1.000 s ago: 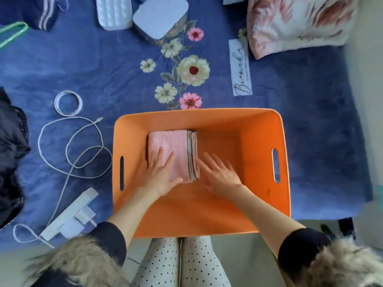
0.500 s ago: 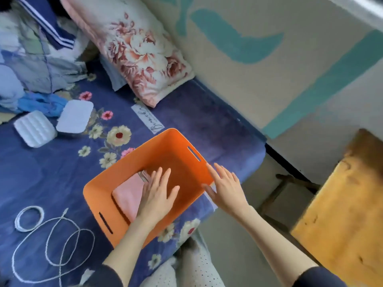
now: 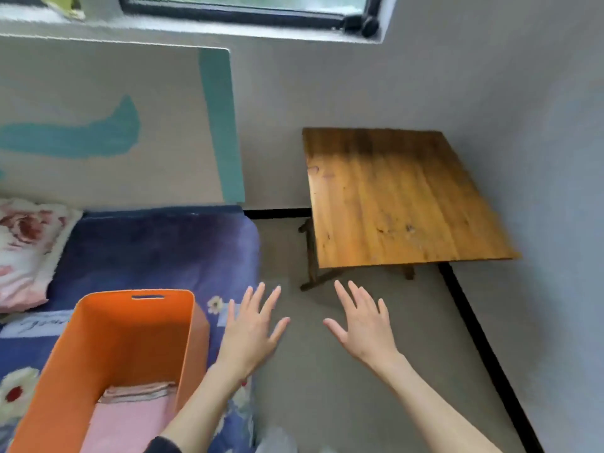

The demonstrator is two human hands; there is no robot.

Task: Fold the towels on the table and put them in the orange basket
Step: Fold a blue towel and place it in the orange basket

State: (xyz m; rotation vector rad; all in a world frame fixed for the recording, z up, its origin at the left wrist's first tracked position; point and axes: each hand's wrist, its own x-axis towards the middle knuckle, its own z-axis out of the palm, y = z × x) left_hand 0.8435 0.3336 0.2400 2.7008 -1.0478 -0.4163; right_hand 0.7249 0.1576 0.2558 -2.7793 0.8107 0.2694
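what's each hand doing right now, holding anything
Left hand: open, fingers spread, holding nothing, beside the orange basket.
Right hand: open, fingers spread, holding nothing, over the floor.

Head cam looks fwd/down, close over table [image 3: 402, 197].

A floral pillow [image 3: 27, 246] lies at nine o'clock on a blue flowered blanket [image 3: 157, 253], a teal-painted panel [image 3: 111, 125] stands behind at ten o'clock, and a dark-framed window [image 3: 248, 8] sits at twelve o'clock.
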